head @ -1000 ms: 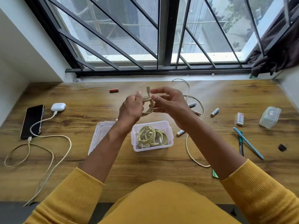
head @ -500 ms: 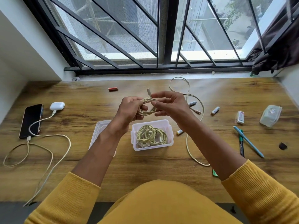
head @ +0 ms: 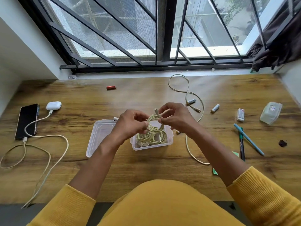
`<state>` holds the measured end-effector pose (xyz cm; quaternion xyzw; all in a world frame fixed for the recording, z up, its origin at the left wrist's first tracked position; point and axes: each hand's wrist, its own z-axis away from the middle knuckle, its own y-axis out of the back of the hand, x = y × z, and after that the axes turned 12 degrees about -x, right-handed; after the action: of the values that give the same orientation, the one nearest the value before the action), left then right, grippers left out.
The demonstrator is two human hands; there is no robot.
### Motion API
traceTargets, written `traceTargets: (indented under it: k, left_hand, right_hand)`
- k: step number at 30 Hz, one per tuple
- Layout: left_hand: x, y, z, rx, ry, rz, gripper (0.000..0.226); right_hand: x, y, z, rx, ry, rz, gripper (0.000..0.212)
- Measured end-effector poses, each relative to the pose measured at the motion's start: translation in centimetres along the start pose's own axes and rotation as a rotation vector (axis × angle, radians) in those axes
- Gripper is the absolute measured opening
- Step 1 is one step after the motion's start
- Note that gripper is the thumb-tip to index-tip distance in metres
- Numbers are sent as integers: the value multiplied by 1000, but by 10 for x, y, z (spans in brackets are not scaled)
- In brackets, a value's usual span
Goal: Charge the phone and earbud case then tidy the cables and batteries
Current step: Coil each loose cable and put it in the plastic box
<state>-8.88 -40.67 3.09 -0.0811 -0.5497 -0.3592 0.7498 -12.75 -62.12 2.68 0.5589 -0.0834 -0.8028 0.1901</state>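
It looked like a home desk: a wooden tabletop (head: 162,168) sat under a barred window (head: 130,38) with a dark curtain (head: 280,44), pens (head: 244,139) and a charging phone (head: 26,121) lying about

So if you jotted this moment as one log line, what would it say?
stage: tidying cables | left hand: grips coiled cable | right hand: pinches same coil | position: over clear box holding cables | phone, earbud case: plugged in
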Motion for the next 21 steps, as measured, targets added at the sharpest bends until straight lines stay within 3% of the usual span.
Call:
traceTargets:
  k: [8, 11, 14, 17, 21]
  left_hand:
    - [-20, -29, 1, 151, 1, -306, 9]
    - [-17, -36, 3, 176, 14, -343, 7]
    - [-15, -42, 4, 197, -12, -388, 20]
    - [-14, -45, 4, 210, -36, -417, 38]
    - [-14, -48, 2, 191, -75, -499, 39]
  right_hand:
    - [12, -12, 4, 24, 38, 359, 18]
    - [16, -19, 2, 82, 91, 646, 19]
    - [19, -26, 3, 111, 99, 726, 25]
    - [22, -30, 5, 186, 134, 750, 18]
    - [24, -32, 7, 194, 212, 870, 22]
